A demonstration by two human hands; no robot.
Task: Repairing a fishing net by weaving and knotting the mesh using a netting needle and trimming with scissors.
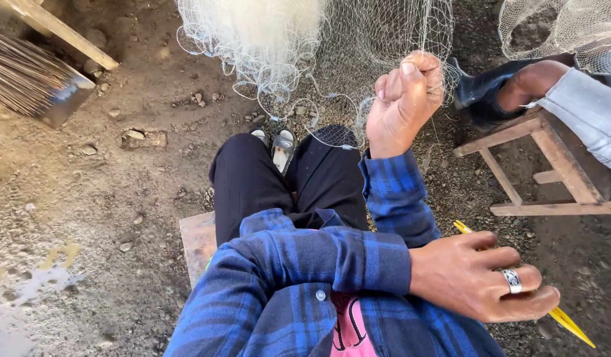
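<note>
Seated person working fishing net, seen from above, left to right. At far left a broom (28, 79) lies on the dirt ground (107, 198) beside a wooden pole (61, 30). A wooden seat board (198, 241) shows under the person's dark trousers, and the feet in grey sandals (282, 142) rest on the ground below a hanging white fishing net (285, 39), bunched thick at the top and thinning to open mesh lower down. The right hand (405, 99), in a blue plaid sleeve, is raised into the mesh with its grip closed in a fist on strands of the net, thumb on top. The left hand (477, 277) crosses the body to the lower right, a ring on one finger, its grip clamped on a yellow netting needle (570, 324); the needle's two ends stick out above and below the fingers, well apart from the net. At right stands a wooden stool (550, 165), on which another person's leg (530, 82) rests in a dark boot, with a second piece of net (557, 26) above it.
</note>
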